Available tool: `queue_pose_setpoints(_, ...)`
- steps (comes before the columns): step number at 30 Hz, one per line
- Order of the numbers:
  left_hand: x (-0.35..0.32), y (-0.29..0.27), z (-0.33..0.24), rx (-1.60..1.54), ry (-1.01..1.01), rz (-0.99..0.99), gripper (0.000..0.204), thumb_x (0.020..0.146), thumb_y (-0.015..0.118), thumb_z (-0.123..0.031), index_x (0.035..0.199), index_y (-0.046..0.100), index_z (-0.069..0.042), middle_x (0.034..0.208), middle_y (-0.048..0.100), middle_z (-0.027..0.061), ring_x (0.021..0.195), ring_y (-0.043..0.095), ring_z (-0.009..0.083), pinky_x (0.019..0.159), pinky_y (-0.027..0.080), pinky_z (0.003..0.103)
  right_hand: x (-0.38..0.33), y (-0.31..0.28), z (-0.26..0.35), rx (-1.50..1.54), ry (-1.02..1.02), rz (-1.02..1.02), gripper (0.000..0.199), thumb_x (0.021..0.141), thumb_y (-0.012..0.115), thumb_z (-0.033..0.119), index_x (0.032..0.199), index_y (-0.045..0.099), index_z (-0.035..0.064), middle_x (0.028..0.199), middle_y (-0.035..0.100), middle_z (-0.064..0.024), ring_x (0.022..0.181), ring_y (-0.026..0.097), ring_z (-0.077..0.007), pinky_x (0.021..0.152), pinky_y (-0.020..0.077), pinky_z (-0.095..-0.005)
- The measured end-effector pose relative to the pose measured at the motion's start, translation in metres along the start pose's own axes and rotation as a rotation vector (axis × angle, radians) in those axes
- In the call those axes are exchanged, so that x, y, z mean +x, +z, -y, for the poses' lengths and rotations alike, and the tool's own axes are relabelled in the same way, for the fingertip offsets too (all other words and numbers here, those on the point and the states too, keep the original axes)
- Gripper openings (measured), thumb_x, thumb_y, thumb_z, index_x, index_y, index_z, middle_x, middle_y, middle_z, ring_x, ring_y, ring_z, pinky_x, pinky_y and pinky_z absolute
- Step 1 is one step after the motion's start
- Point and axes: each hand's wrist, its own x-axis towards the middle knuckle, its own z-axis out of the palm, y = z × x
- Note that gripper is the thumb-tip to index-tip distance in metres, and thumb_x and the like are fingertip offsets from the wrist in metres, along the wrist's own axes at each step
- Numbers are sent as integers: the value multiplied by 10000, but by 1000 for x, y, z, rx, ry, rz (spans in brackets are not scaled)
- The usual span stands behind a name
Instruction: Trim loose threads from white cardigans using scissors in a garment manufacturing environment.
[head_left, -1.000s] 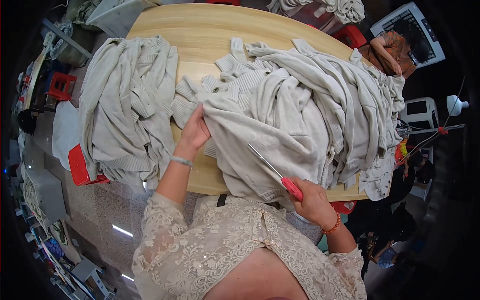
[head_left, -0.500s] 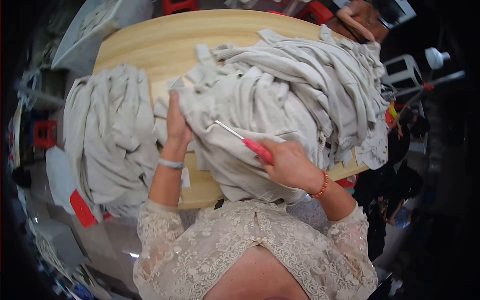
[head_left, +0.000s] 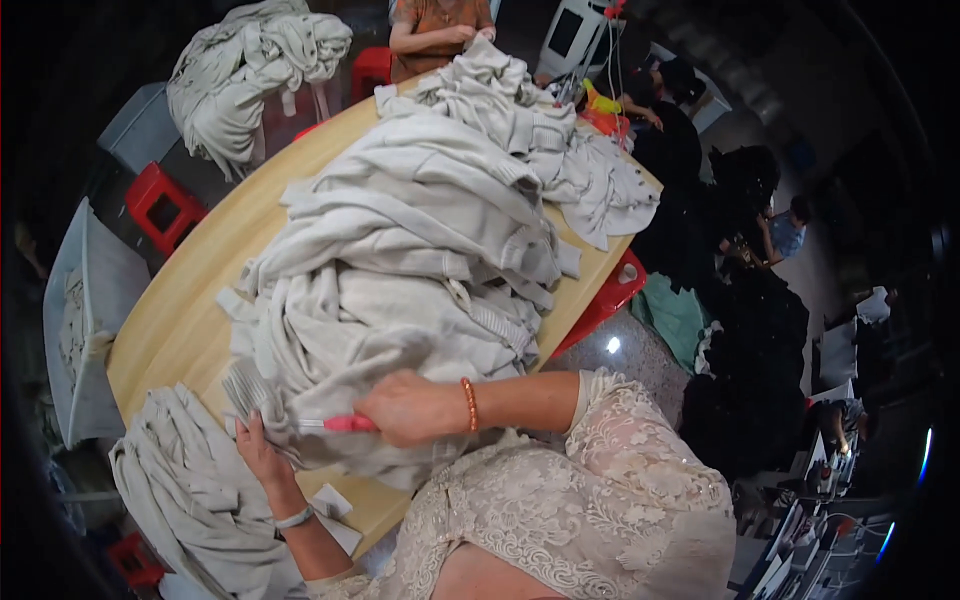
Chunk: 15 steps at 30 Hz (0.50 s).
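Note:
Off-white knit garments lie heaped in a big pile [head_left: 400, 210] in front of me. My left hand [head_left: 262, 458], at the near left of the pile, is closed on the edge of a ribbed knit cuff [head_left: 248, 390], which stands up above my fingers. My right hand [head_left: 415, 408] is wrapped round the pink-red handle of a slim tool [head_left: 350, 423]. Its thin metal shaft points left at the knit fabric beside my left hand. The tip is blurred against the cloth, so its exact kind does not show.
A second garment heap [head_left: 190, 490] hangs over the left end of the wooden table [head_left: 190, 310]. White bins [head_left: 85, 300], red stools [head_left: 163, 208] and another garment pile [head_left: 245, 80] stand beyond. A person in orange [head_left: 440, 30] sits at the far end.
My view has swung to the right, so the table now runs away diagonally. Both hands appear lower and further left in view. The tool's shaft has come close to my left hand.

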Motion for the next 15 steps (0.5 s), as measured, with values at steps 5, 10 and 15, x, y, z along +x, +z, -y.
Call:
queue_pose_setpoints(5, -7, 10, -23, 389, 79, -92, 250, 980, 544, -145, 1176, 582, 5, 1091, 631, 57, 1000, 571, 122, 878, 448, 267, -58, -21, -31, 68, 98, -201, 247, 805, 589, 140, 1047, 626, 108, 882, 670, -178, 860, 650, -367, 753, 508, -455)
queue_pose_setpoints(10, -66, 101, -33, 1070, 714, -259, 602, 879, 667, -65, 1408, 392, 19, 1427, 443, 182, 1201, 510, 286, 986, 415, 363, -127, -37, -101, 100, 399, -292, 396, 879, 606, 239, 1267, 581, 162, 894, 665, -190, 869, 631, -386, 764, 501, -452)
queue_pose_setpoints(15, -173, 194, 39, 1218, 773, 639, 688, 709, 814, -226, 1336, 536, -178, 1381, 473, 196, 1184, 501, 341, 953, 418, 446, -203, -15, -154, -22, 515, -429, 362, 884, 618, 277, 1226, 620, 156, 881, 673, -197, 810, 648, -387, 693, 519, -451)
